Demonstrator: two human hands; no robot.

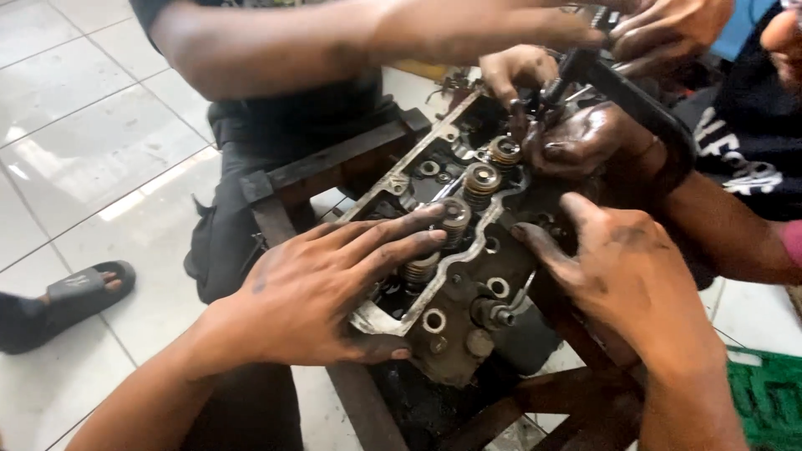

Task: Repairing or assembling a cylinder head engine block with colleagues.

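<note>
On white tiled floor (100,142): dark wooden stand (334,167), cylinder head (451,276) atop.

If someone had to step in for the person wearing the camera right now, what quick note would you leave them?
Left hand: open, palm flat on the near side of the engine head, fingers stretched toward the row of valve springs.
Right hand: open, pressing on the right edge of the engine head, holding nothing.
The engine head lies tilted on a dark wooden stand over a white tiled floor.
Other people's hands work a black clamp tool at the far springs.
Done: four springs show seated in the row.
Left: the clamp work at the far end is in progress; both hands are steadying.
</note>
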